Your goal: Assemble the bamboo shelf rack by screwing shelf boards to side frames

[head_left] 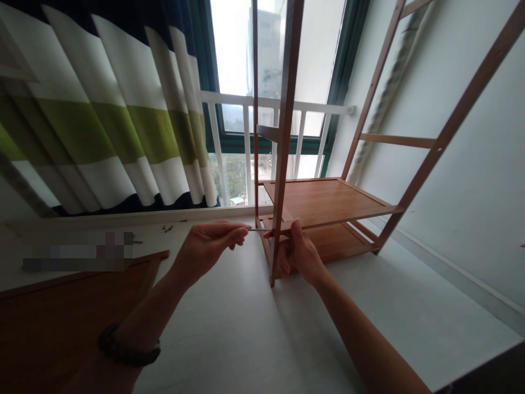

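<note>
Left hand (215, 238): pinching a thin metal rod (257, 230) between thumb and fingers, its far end at the post.
Right hand (301, 249): grasping the near corner of the upper board (336, 198), thumb against the edge, fingers bent beside the post.
Wooden rack (416, 186): upright on the floor (229, 334) before the window (318, 49); the rod meets its near-left post (282, 164).
Rod's angle: roughly level, probably to line up with the post's side.
Right hand's place: across the post from the rod, seemingly to brace the corner against a push.
Count: one rod, one rack, four posts, two boards fitted, one loose panel (82, 312) lying at left; small dark bits (167, 229) near the curtain (143, 131), too tiny to count.
</note>
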Tool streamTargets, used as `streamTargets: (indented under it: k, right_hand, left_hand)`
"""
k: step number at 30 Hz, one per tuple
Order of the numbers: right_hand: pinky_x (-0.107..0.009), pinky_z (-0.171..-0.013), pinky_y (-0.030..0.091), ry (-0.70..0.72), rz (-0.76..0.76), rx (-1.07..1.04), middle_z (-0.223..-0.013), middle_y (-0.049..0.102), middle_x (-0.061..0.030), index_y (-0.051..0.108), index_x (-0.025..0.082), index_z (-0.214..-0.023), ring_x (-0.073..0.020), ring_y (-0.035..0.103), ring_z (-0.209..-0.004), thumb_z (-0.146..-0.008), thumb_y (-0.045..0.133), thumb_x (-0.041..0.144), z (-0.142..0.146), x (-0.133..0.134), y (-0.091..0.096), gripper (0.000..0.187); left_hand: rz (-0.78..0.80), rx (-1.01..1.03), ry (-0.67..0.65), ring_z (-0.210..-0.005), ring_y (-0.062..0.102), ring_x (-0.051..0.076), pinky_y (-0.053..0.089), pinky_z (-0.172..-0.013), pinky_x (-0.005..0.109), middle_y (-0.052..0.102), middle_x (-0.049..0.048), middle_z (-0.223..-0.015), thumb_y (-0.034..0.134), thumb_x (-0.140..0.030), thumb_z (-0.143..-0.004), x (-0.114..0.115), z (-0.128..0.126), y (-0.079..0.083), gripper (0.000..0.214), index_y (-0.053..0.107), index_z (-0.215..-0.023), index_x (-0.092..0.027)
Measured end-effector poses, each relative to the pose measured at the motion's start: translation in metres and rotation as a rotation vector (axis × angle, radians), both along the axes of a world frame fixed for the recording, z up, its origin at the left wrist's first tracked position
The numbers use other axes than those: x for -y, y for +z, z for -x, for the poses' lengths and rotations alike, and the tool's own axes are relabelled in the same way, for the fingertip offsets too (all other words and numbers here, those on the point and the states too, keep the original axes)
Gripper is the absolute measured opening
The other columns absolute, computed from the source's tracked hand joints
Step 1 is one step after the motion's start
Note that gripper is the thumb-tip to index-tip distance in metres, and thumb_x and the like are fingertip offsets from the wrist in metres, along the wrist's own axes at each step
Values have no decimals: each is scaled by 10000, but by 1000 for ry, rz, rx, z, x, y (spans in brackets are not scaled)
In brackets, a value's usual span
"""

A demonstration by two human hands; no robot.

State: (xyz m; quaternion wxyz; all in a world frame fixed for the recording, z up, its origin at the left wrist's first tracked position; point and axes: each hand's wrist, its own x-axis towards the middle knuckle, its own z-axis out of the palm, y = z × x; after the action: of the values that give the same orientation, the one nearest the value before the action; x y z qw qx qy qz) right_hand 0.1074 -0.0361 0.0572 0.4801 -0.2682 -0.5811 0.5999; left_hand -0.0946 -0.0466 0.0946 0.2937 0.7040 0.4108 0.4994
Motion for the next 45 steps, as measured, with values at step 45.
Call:
streamTargets:
  k: [45]
  right_hand:
    - [-210, -319, 341, -38, 0, 35, -340, 431, 56, 609, 83, -1115, -121, 474, -280, -810, 201, 715, 0, 0, 0, 811]
  left_hand:
    - [-54, -345, 97, -613, 604, 141, 497, -616, 274, 715, 33, -811, 526, -263, -824, 15, -13, 9, 341, 632, -1142, -203]
